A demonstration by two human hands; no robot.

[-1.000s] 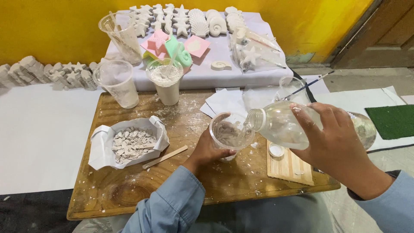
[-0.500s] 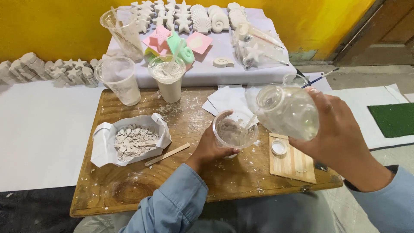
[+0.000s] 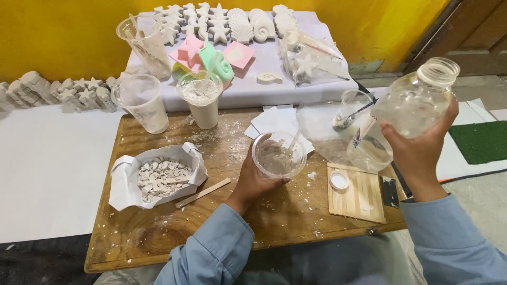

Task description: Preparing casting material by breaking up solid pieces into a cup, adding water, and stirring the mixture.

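A powder-dusted wooden counter (image 3: 158, 243) stood before a yellow wall (image 3: 63, 37). The left hand (image 3: 252, 182) clasped a clear plastic cup (image 3: 278, 154) at the counter's middle. Right of the cup, the right hand (image 3: 420, 150) gripped a clear bottle (image 3: 404, 113), raised and tilted mouth-up.
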